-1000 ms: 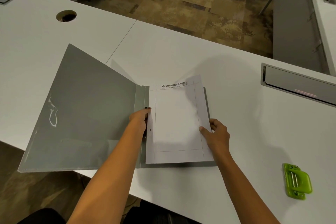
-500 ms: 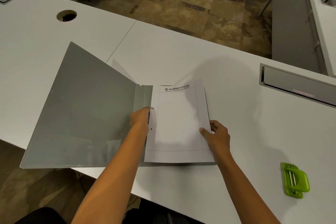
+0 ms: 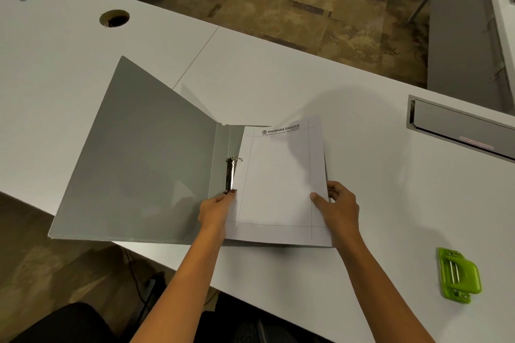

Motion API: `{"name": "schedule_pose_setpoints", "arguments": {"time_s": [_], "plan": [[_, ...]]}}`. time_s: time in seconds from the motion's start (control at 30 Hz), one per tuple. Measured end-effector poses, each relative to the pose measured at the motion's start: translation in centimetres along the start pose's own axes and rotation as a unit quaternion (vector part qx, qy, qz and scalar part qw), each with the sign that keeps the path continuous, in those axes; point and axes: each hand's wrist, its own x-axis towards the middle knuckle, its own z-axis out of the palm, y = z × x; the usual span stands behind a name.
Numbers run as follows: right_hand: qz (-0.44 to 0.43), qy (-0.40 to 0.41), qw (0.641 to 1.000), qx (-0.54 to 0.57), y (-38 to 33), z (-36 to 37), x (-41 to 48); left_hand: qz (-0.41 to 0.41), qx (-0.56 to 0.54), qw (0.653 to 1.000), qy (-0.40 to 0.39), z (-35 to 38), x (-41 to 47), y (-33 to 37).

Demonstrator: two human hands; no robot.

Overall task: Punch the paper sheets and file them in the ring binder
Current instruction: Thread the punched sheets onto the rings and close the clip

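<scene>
While binder (image 3: 145, 164) overhangs desk edge (image 3: 167, 262) | right hand (image 3: 338, 207) pinches paper (image 3: 278, 184) | left hand (image 3: 216, 210) fingertips together, touching ring clip (image 3: 230, 175)

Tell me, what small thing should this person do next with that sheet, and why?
Probably slide the paper sheet a little toward the ring mechanism and lower its punched edge onto the rings. The sheet lies over the open binder beside the metal rings, not visibly threaded on them; the left hand is at that edge, the right hand pinches the far edge.
</scene>
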Motion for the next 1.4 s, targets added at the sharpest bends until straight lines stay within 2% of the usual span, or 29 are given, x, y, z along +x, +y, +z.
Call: {"name": "schedule_pose_setpoints", "arguments": {"time_s": [0.13, 0.8, 0.93, 1.13, 1.4], "plan": [[-0.014, 0.0, 1.0, -0.017, 0.0, 0.1, -0.4, 0.024, -0.008, 1.0, 0.013, 0.1, 0.2, -0.1], [-0.033, 0.012, 0.999, -0.028, -0.2, -0.4, -0.1, -0.004, -0.093, 0.995, -0.037, 1.0, -0.1, -1.5], [-0.034, 0.009, 0.999, -0.034, 0.0, -0.2, 0.1, 0.078, 0.016, 0.996, 0.036, 1.7, -0.2, -2.1], [-0.022, 0.016, 0.998, -0.048, 0.8, 0.1, 0.6, 0.202, 0.161, 0.96, 0.108, 1.2, -1.1, -2.2], [0.004, 0.026, 0.998, -0.056, 1.4, 1.1, 2.0, 0.311, 0.179, 0.921, 0.151, -0.2, -0.9, -1.9]]}}
